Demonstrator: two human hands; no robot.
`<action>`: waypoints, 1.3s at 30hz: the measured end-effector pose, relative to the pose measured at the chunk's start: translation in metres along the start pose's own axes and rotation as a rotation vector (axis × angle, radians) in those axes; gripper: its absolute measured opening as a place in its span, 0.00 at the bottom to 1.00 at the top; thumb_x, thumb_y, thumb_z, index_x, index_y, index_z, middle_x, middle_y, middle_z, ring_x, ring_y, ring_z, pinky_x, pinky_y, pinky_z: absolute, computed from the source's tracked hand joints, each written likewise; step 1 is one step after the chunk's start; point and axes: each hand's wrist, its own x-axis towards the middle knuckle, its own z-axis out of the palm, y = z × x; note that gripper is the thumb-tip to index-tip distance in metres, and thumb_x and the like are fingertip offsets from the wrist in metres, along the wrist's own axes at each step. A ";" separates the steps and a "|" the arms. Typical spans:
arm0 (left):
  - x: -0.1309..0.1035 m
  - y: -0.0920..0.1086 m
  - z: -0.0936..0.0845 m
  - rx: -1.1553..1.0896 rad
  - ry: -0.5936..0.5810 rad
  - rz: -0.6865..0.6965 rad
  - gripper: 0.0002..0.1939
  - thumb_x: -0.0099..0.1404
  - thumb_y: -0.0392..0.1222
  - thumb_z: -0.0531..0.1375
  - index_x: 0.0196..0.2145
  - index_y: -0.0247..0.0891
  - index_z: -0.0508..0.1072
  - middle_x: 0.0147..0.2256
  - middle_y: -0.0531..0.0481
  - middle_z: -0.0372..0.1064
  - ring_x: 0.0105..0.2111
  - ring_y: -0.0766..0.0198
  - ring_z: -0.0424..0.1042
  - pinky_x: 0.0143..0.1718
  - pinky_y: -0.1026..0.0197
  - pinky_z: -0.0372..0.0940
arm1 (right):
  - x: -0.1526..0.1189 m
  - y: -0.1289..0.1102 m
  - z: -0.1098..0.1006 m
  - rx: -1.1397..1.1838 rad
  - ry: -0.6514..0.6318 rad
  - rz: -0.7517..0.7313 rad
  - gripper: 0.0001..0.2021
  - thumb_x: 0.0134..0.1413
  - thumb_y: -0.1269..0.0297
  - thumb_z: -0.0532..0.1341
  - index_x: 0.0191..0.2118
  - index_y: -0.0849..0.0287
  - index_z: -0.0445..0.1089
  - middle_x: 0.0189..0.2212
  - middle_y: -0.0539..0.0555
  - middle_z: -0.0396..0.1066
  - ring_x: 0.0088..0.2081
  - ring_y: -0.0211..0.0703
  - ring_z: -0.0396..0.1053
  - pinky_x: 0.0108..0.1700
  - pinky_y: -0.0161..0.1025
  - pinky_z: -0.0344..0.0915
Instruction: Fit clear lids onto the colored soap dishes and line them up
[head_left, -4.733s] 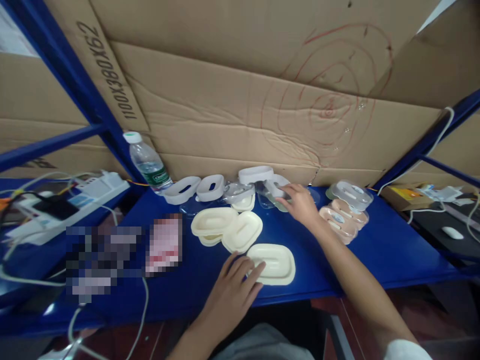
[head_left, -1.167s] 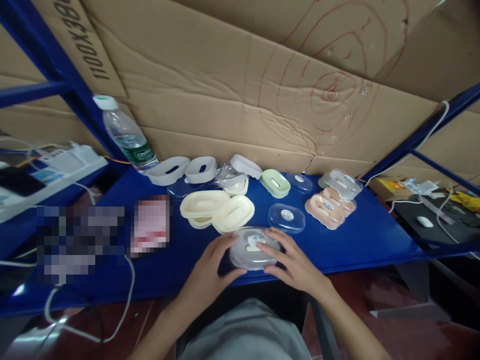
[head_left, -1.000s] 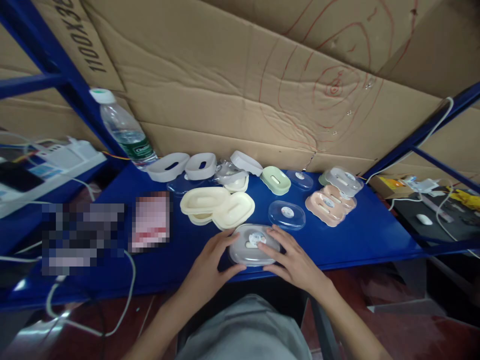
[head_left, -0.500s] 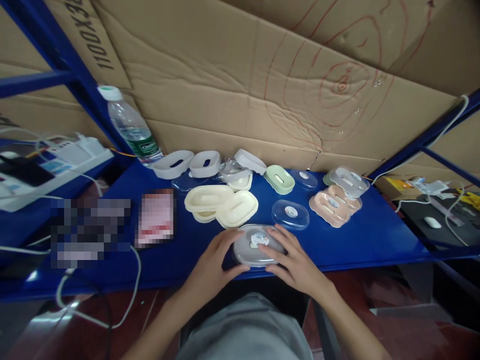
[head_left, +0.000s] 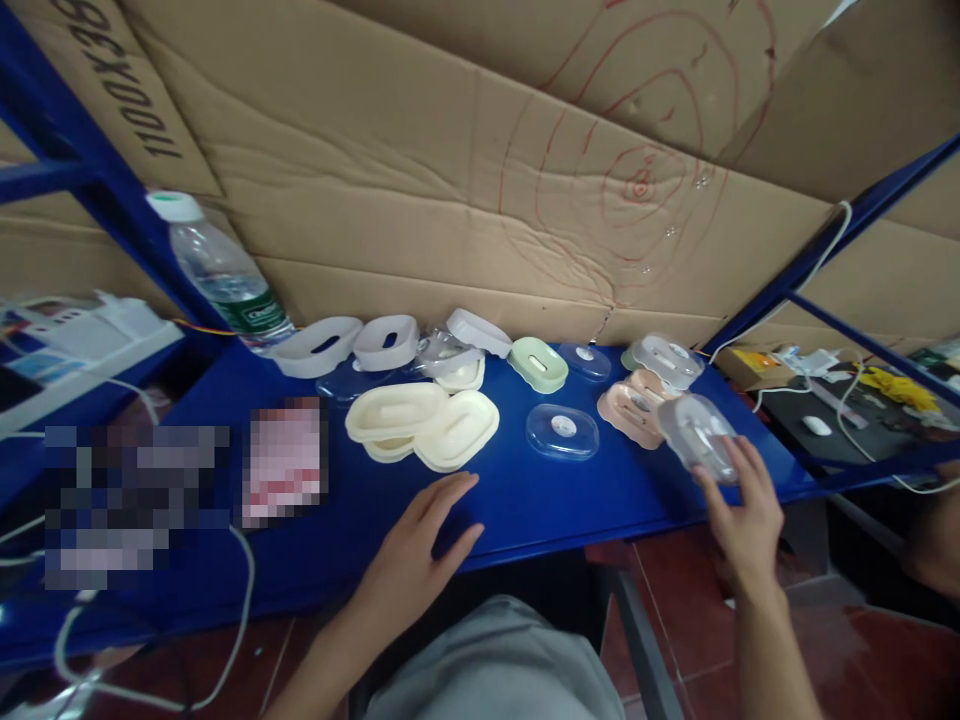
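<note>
Now one grey dish (head_left: 691, 425) in right hand (head_left: 750, 522), two peach dishes (head_left: 625, 412) nearby.

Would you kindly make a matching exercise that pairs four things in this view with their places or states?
1. right hand
2. left hand
3. water bottle
4. computer mouse

A. green-labelled, at the back left
B. holding nothing
C. white, towards the right edge
D. holding a lidded grey dish

Pairs: 1-D, 2-B, 3-A, 4-C

Cardboard wall (head_left: 360, 150) bearing red rings (head_left: 640, 188), behind the far edge of the blue tabletop (head_left: 525, 505); blue frame bars (head_left: 885, 212) at either end; reddish tiled floor (head_left: 686, 610) below.
</note>
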 end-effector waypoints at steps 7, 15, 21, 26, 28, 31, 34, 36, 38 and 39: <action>0.001 0.002 0.003 0.072 0.001 0.025 0.20 0.75 0.47 0.58 0.63 0.51 0.69 0.62 0.49 0.71 0.61 0.57 0.73 0.63 0.51 0.70 | 0.004 0.143 -0.012 -0.363 0.181 0.284 0.42 0.60 0.28 0.55 0.60 0.64 0.76 0.59 0.73 0.71 0.58 0.73 0.71 0.60 0.67 0.67; 0.001 0.004 0.005 0.133 0.027 0.090 0.15 0.75 0.43 0.59 0.57 0.48 0.74 0.58 0.46 0.74 0.58 0.55 0.76 0.60 0.51 0.73 | 0.039 0.156 0.033 -0.407 0.065 0.276 0.39 0.65 0.36 0.53 0.65 0.65 0.70 0.64 0.77 0.64 0.62 0.76 0.66 0.59 0.72 0.63; 0.000 0.001 0.010 0.202 0.036 0.135 0.15 0.76 0.44 0.58 0.57 0.47 0.74 0.56 0.46 0.74 0.56 0.56 0.76 0.57 0.51 0.75 | 0.053 0.076 0.036 -0.259 0.194 0.123 0.31 0.71 0.46 0.53 0.68 0.64 0.65 0.67 0.75 0.63 0.69 0.73 0.59 0.65 0.72 0.58; 0.002 0.006 0.016 0.393 0.128 0.138 0.18 0.75 0.43 0.58 0.61 0.45 0.73 0.65 0.39 0.66 0.62 0.47 0.70 0.61 0.42 0.70 | 0.048 -0.047 0.066 0.044 -0.379 -0.361 0.25 0.74 0.53 0.54 0.71 0.51 0.62 0.67 0.62 0.67 0.69 0.60 0.62 0.68 0.62 0.60; 0.003 0.009 0.017 0.494 0.161 0.106 0.23 0.74 0.43 0.59 0.65 0.44 0.69 0.70 0.36 0.58 0.67 0.40 0.64 0.63 0.35 0.65 | 0.046 -0.081 0.082 0.056 -0.549 -0.464 0.27 0.74 0.52 0.56 0.73 0.50 0.58 0.70 0.61 0.63 0.72 0.59 0.57 0.70 0.63 0.57; 0.004 0.011 0.017 0.584 0.150 0.074 0.30 0.73 0.45 0.59 0.70 0.43 0.62 0.72 0.35 0.56 0.69 0.35 0.59 0.65 0.28 0.58 | 0.047 -0.107 0.097 0.083 -0.631 -0.534 0.25 0.74 0.52 0.57 0.71 0.50 0.61 0.69 0.60 0.65 0.71 0.58 0.60 0.72 0.64 0.53; 0.004 0.011 0.017 0.576 0.151 0.075 0.28 0.73 0.45 0.59 0.68 0.41 0.65 0.65 0.37 0.67 0.65 0.39 0.64 0.67 0.28 0.53 | 0.061 -0.115 0.104 0.095 -0.592 -0.524 0.17 0.74 0.54 0.56 0.61 0.51 0.72 0.61 0.59 0.72 0.66 0.55 0.66 0.71 0.62 0.54; 0.003 0.011 0.017 0.549 0.177 0.072 0.23 0.73 0.43 0.59 0.64 0.41 0.69 0.58 0.38 0.73 0.61 0.42 0.69 0.67 0.30 0.52 | 0.078 -0.117 0.110 0.076 -0.548 -0.487 0.15 0.75 0.56 0.54 0.56 0.53 0.74 0.57 0.60 0.75 0.62 0.54 0.69 0.68 0.58 0.56; 0.002 0.013 0.016 0.516 0.202 0.068 0.17 0.72 0.42 0.60 0.58 0.42 0.74 0.52 0.41 0.75 0.56 0.45 0.72 0.67 0.32 0.52 | 0.099 -0.118 0.122 0.018 -0.532 -0.439 0.17 0.76 0.56 0.52 0.57 0.55 0.73 0.57 0.61 0.75 0.61 0.54 0.69 0.66 0.54 0.58; 0.002 0.013 0.016 0.499 0.207 0.071 0.14 0.72 0.41 0.60 0.54 0.42 0.76 0.49 0.42 0.75 0.54 0.47 0.73 0.67 0.32 0.52 | 0.110 -0.117 0.131 -0.029 -0.539 -0.408 0.18 0.76 0.56 0.52 0.60 0.56 0.72 0.59 0.61 0.74 0.62 0.54 0.68 0.65 0.51 0.59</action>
